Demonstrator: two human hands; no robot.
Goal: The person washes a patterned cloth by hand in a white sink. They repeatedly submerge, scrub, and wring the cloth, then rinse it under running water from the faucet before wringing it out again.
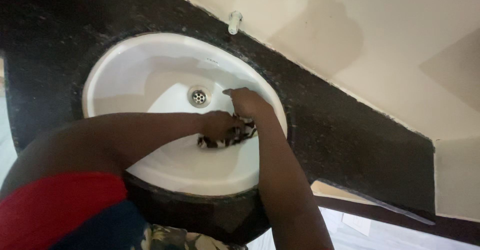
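Both my hands reach into a white oval sink (145, 55) set in a black speckled counter. My left hand (218, 124) and my right hand (248, 103) are bunched together over a small dark patterned cloth (225, 141) lying on the basin's inner slope. Both hands grip the cloth, which is partly hidden under the fingers. A round metal drain (199, 97) sits just to the left of my right hand. My left arm crosses the basin from the lower left; my right forearm comes up from below.
The black stone counter (345, 130) surrounds the sink and ends at a cream wall (380, 40). A small white fitting (234, 22) stands at the counter's back edge. Pale floor tiles (370, 232) show below the counter at lower right.
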